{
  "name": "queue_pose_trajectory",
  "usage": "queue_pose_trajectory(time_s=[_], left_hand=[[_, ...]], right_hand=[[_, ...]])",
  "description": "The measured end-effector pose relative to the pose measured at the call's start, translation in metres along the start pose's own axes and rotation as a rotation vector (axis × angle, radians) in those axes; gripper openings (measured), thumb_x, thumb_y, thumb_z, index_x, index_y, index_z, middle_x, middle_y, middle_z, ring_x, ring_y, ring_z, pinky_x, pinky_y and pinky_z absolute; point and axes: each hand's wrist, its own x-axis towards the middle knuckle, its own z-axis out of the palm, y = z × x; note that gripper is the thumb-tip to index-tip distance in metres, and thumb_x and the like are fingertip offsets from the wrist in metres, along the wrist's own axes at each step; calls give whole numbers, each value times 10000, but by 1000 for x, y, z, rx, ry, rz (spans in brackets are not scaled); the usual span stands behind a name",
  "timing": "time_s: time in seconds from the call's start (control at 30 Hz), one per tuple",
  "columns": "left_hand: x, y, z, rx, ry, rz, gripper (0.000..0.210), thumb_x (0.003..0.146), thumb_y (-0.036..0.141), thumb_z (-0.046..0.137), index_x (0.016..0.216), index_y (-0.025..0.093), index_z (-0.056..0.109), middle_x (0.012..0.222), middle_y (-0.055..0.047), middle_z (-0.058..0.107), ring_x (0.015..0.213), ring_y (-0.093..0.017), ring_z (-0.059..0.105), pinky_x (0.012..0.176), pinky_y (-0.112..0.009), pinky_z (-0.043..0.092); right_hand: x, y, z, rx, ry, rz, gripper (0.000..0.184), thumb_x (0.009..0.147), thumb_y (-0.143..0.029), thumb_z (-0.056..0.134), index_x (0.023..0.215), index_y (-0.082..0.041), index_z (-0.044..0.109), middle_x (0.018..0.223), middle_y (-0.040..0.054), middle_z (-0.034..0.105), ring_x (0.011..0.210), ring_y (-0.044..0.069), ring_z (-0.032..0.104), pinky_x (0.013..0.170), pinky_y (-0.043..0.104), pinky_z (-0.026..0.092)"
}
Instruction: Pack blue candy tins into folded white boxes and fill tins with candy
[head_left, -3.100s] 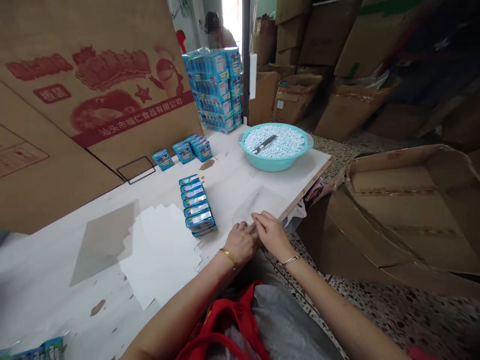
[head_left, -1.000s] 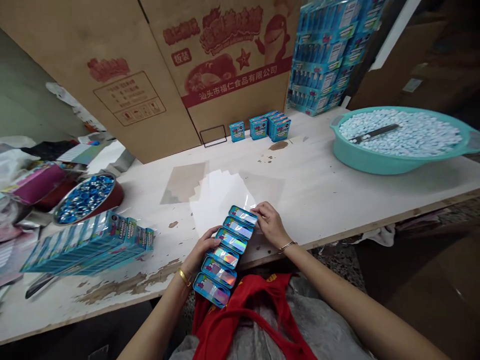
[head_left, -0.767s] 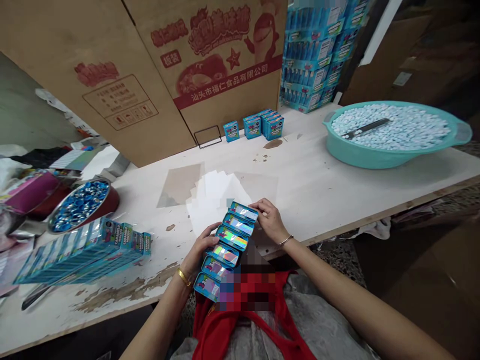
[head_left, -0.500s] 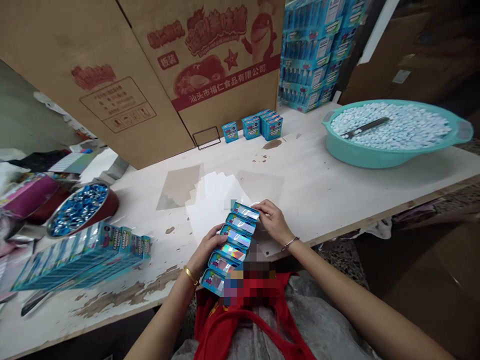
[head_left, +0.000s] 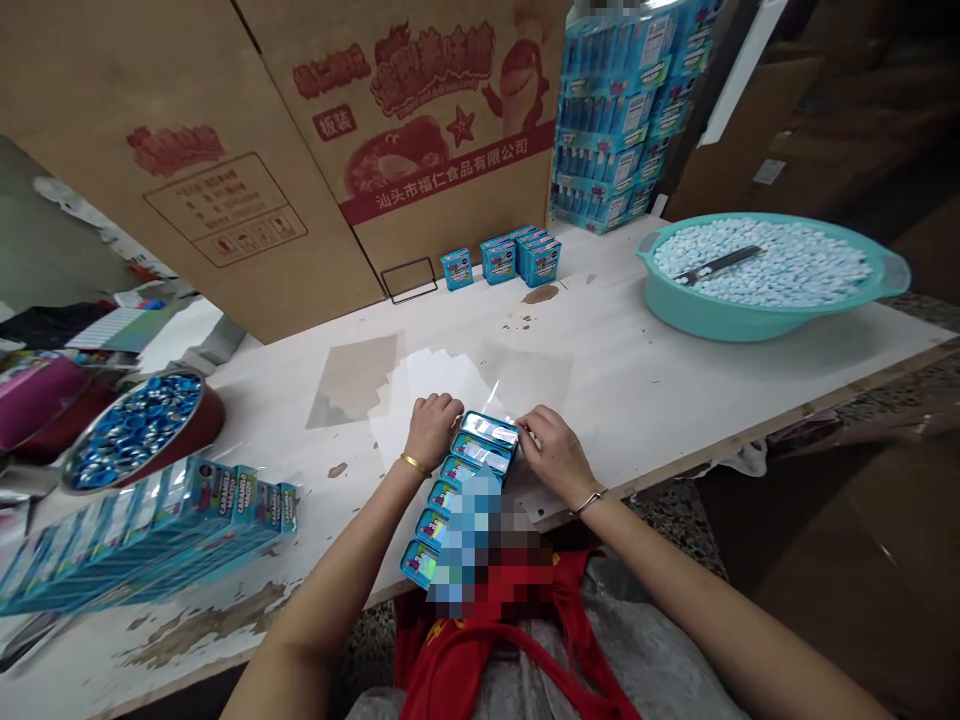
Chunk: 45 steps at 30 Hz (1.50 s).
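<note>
A row of several small blue candy boxes [head_left: 455,470] with shiny tops lies close to my body, slanting toward the table's front edge. Clear film [head_left: 491,397] glints just past the row's far end. At the far left corner, my left hand [head_left: 435,432] has its fingers bent and pinched, seemingly on the film's edge. Across from it, my right hand [head_left: 553,452] pinches at the far right corner, its fingertips against the end box. The near right part of the row is hidden by a blurred patch.
White paper sheets [head_left: 390,430] lie fanned beyond the boxes. A turquoise tub [head_left: 750,318] of pale candies stands right, and a red bowl [head_left: 196,420] of blue-wrapped pieces left. Wrapped box packs [head_left: 217,500] sit front left. A big carton [head_left: 315,250] stands behind, beside stacked packs [head_left: 600,130].
My left hand has moved from the middle of the row to its far left corner. My right hand stays at the far right corner. A glint of film now shows beyond the row.
</note>
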Motion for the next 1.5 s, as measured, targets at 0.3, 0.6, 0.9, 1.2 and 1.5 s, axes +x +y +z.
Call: queue_pose_trajectory(time_s=[0.3, 0.6, 0.9, 1.2, 1.5], left_hand=[[0, -7, 2, -151, 28, -78, 151, 803, 194, 519, 662, 182, 572, 609, 15, 586, 588, -128, 510, 623, -268, 329], [-5, -12, -13, -92, 93, 80, 355, 905, 315, 452, 582, 194, 532, 589, -36, 544, 626, -166, 484, 658, -315, 318], [-33, -18, -1, -6, 42, 99, 259, 913, 333, 435, 820, 194, 633, 784, -89, 628, 736, -209, 503, 685, -346, 307], [-35, -21, -5, 48, -35, 239, 259, 893, 239, 464, 647, 196, 532, 635, -49, 543, 641, -192, 464, 644, -346, 265], [-37, -23, -3, 64, -27, 206, 151, 858, 197, 457, 811, 200, 601, 757, -62, 619, 728, -211, 517, 681, -342, 309]], right_hand=[[11, -24, -12, -69, 33, 41, 177, 861, -157, 461, 750, -203, 590, 761, 33, 574, 693, 158, 526, 640, 268, 391], [7, -50, -1, -460, -89, -200, 233, 884, -131, 445, 699, -181, 577, 740, 66, 554, 696, 192, 482, 622, 315, 321], [-26, -43, -4, -134, -64, -132, 217, 961, -232, 416, 1041, -190, 614, 900, 93, 632, 865, 218, 573, 752, 337, 456], [-54, -28, 5, -151, -9, 312, 333, 824, -416, 562, 1062, -196, 484, 730, 1, 574, 647, 181, 582, 585, 283, 427], [-36, -23, 19, -583, -244, 398, 223, 913, -335, 455, 888, -177, 611, 739, 101, 698, 643, 220, 633, 543, 289, 269]])
